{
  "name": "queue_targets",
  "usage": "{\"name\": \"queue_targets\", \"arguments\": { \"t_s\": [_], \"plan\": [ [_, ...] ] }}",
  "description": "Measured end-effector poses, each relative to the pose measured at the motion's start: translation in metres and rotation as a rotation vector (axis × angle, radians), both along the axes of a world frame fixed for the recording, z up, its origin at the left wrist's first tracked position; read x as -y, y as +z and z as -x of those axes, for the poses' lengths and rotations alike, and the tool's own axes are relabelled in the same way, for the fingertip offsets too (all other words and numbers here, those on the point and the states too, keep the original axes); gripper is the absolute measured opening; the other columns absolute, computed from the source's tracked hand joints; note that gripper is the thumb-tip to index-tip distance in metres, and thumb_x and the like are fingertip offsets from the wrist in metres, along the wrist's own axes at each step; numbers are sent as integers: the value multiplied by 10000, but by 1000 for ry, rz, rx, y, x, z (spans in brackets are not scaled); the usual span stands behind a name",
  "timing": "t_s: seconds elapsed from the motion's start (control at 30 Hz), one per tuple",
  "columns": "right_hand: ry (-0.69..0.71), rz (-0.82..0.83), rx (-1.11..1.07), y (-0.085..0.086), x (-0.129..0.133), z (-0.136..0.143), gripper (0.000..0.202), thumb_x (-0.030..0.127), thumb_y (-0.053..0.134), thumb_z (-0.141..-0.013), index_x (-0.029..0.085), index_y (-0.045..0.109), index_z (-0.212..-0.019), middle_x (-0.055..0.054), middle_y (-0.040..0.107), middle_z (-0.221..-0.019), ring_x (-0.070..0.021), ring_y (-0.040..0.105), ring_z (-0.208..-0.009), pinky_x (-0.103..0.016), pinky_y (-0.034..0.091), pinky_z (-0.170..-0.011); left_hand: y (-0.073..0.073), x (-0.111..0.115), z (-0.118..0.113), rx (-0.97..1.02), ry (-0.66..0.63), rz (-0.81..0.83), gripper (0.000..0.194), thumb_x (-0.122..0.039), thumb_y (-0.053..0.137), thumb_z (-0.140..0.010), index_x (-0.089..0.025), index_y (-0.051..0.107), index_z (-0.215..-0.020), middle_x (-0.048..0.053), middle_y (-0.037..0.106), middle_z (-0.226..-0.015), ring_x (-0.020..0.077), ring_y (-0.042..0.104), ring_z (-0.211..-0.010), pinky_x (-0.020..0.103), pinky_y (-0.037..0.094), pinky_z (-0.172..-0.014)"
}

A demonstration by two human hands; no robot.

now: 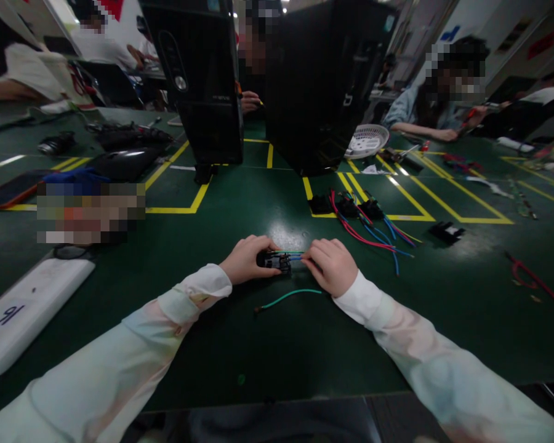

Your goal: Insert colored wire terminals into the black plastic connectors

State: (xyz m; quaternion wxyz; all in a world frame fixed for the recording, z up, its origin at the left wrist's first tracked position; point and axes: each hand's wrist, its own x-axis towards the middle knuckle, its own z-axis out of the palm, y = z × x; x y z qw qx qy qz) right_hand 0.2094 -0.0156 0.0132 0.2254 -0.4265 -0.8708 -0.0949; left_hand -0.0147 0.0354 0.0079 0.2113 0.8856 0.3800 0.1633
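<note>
My left hand [249, 261] grips a small black plastic connector housing [273, 262] between thumb and fingers, low over the green table. Green and blue wires run from its right side. My right hand [331, 266] pinches these wires [297, 256] a short way from the housing. Just below, a loose green wire [290, 297] with a dark end piece lies on the table. Farther right rest several black housings [346, 207] with red, blue and green wires, and one more black piece [446, 232] stands apart from them.
Two tall black cases [207, 86] stand at the back of the green table [240, 344]. A long white box [32, 314] lies at left. Behind are a white basket [368, 140] and a red wire [535, 283] at right. Co-workers sit around the far side.
</note>
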Motion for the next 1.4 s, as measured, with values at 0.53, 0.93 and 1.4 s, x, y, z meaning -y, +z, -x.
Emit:
{"name": "queue_targets", "arguments": {
  "t_s": [0.53,0.93,1.4],
  "plan": [
    [11,52,-48,-1,4,1,191,239,397,-898,173,542,-793,-39,545,-749,-134,501,-674,-241,364,-616,1,-1,0,-26,-3,25,363,-429,655,-687,-214,579,-970,26,593,-944,219,506,-876,336,363,-744],
    [12,101,-57,0,3,0,181,233,379,-904,170,539,-848,-49,539,-817,-119,521,-667,-215,397,-567,0,0,1,-6,-5,13,357,-425,664,-681,-220,577,-960,16,588,-928,213,503,-868,330,352,-752],
    [55,185,-107,-1,0,-6,146,214,400,-888,163,513,-811,-50,524,-772,-137,524,-691,-235,427,-633,-4,-2,1,13,-7,3,373,-441,664,-683,-226,579,-976,10,588,-931,205,498,-865,318,347,-747]
  ]
}}
